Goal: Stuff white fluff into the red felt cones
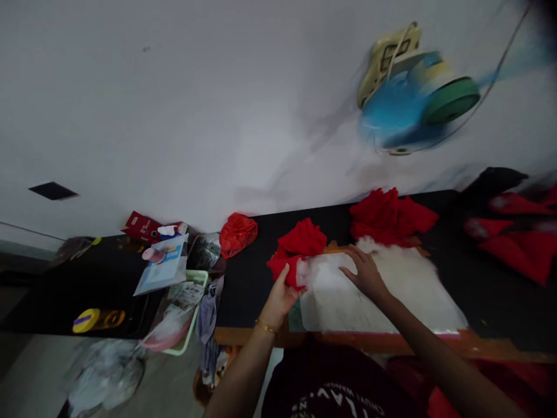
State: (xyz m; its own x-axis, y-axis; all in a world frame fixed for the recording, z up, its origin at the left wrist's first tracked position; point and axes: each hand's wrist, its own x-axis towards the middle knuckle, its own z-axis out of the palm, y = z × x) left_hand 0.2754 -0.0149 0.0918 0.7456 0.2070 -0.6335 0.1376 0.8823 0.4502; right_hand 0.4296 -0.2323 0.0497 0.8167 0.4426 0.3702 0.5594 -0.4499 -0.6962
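Observation:
Near the table's middle, my left hand (pixel 282 295) grips a small red cloth piece (pixel 285 268) with white fluff (pixel 301 271) showing at its right end. My right hand (pixel 365 274) hovers above a white sheet (pixel 383 310), fingers apart and holding nothing. Loose white fluff (pixel 372 245) lies along the sheet's far edge. Just behind the held piece is another heap of red cloth (pixel 304 235). A larger red cloth pile (pixel 389 215) sits beyond the sheet, against the wall.
On the far right lie blurred red pieces (pixel 517 249) with white patches. A crumpled red plastic bag (pixel 238 233) stands left of the cloth. Further left are a pale green basket (pixel 188 334), a yellow-capped bottle (pixel 98 320) and a red box (pixel 145 226). A blurred blue object (pixel 391 110) hangs high at right.

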